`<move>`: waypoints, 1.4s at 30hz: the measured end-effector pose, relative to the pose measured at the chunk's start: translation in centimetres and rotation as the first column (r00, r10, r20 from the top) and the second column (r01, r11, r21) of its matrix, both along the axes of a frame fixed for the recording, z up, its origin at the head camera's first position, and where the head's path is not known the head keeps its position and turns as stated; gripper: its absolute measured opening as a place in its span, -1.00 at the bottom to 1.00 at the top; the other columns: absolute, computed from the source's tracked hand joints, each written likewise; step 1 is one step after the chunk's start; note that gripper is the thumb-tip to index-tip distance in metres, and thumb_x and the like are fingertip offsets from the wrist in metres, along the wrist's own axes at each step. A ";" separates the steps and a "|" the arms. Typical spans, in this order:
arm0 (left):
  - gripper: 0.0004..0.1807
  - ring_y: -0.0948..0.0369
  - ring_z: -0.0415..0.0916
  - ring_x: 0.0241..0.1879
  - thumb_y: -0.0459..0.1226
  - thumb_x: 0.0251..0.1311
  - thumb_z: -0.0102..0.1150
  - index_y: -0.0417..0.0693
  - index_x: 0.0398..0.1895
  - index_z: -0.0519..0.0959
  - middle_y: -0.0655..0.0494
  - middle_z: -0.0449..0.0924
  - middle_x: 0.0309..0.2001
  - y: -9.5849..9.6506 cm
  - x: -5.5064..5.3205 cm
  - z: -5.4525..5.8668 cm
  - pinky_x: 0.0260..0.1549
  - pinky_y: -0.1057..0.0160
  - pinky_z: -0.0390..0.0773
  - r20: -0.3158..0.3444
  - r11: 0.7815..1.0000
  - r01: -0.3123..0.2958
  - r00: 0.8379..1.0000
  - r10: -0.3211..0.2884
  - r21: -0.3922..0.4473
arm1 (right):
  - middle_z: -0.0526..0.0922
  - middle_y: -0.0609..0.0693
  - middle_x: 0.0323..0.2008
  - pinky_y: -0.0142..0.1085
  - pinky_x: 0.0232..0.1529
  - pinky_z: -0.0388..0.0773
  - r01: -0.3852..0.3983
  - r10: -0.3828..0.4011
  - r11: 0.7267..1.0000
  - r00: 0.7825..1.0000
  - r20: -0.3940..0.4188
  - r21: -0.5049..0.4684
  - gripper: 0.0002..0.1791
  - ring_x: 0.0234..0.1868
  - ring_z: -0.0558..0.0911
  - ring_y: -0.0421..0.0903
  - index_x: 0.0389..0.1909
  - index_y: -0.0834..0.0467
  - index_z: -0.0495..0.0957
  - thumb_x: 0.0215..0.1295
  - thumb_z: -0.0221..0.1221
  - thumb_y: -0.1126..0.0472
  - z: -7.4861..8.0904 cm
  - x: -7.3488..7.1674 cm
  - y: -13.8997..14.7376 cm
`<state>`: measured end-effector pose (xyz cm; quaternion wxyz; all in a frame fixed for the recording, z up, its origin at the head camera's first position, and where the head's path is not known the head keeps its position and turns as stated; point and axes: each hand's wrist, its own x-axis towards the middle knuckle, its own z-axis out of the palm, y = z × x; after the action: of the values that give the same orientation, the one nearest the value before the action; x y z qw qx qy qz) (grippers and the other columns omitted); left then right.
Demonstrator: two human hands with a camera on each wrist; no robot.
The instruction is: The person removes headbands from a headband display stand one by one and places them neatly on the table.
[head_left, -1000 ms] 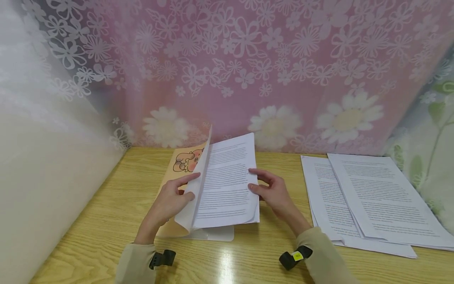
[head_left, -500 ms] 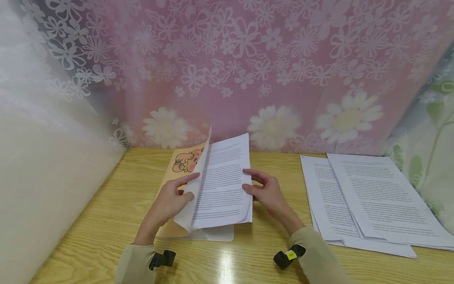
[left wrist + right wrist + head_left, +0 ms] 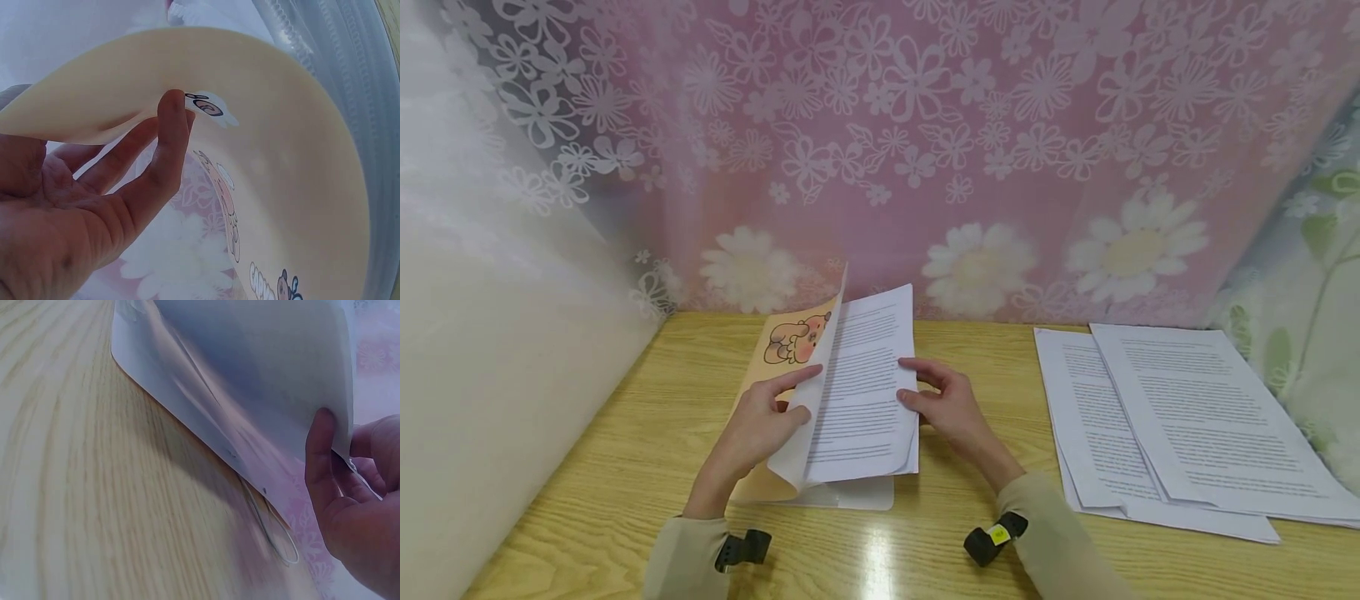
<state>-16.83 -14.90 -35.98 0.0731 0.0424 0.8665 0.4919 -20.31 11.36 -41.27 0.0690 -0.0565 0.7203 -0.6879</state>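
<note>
A peach file folder (image 3: 765, 375) with cartoon animals on its cover lies partly opened at the middle of the table. My left hand (image 3: 765, 423) holds the raised cover, which curves strongly in the left wrist view, with fingers against its printed outer face (image 3: 281, 144). My right hand (image 3: 951, 408) grips a stack of printed sheets (image 3: 865, 383) by its right edge, thumb and index finger on top. The stack's left part is hidden behind the cover. In the right wrist view, the sheets' underside (image 3: 269, 369) slants above the folder's back panel (image 3: 150, 381).
To the right lie more printed sheets (image 3: 1217, 408) in two overlapping piles on the wooden table (image 3: 625, 450). A thin cord loop (image 3: 284, 547) hangs from the folder's edge. A pink floral curtain (image 3: 880, 167) stands behind, with a pale sheet wall (image 3: 512, 292) at the left.
My right hand has moved left with the stack of sheets, sliding it further in behind the folder's cover. My left hand and the cover have stayed almost still.
</note>
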 end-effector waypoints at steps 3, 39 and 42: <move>-0.34 0.21 0.13 -0.64 -0.38 0.08 0.00 0.40 0.26 0.40 0.08 0.49 0.11 0.0 0.0 0.0 -0.67 0.35 0.19 -0.005 1.000 0.003 1.000 -0.003 -0.007 | 0.46 0.11 0.19 -0.20 -0.28 0.66 0.008 -0.008 1.000 1.000 0.000 0.018 -0.50 -0.25 0.68 -0.04 0.20 0.02 0.47 0.21 0.22 0.30 -0.1 -0.1 -0.5; -0.37 0.19 0.22 -0.62 -0.38 0.08 0.02 0.36 0.24 0.43 0.06 0.52 0.03 0.0 -0.2 0.0 -0.66 0.34 0.24 -0.040 1.000 0.000 0.999 -0.001 -0.024 | 0.55 -0.03 0.05 -0.30 -0.55 0.51 -0.049 0.051 0.975 0.999 -0.004 0.215 -0.54 -0.49 0.56 -0.12 0.13 -0.15 0.51 0.17 0.27 0.12 -1.0 -1.6 -5.9; -0.36 0.17 0.29 -0.57 -0.38 0.07 0.01 0.37 0.24 0.43 0.11 0.49 0.08 -0.1 -0.2 0.0 -0.62 0.33 0.26 -0.042 1.000 0.005 0.999 -0.006 -0.027 | 0.55 -0.04 0.05 -0.30 -0.54 0.51 -0.043 0.045 0.971 0.999 -0.002 0.237 -0.55 -0.48 0.56 -0.13 0.12 -0.17 0.52 0.18 0.27 0.10 -1.1 -1.7 -6.0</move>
<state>-17.08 -15.00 -36.01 0.0568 0.0541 0.8743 0.4791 -21.99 5.34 -42.39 0.0879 -0.0661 0.7960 -0.5952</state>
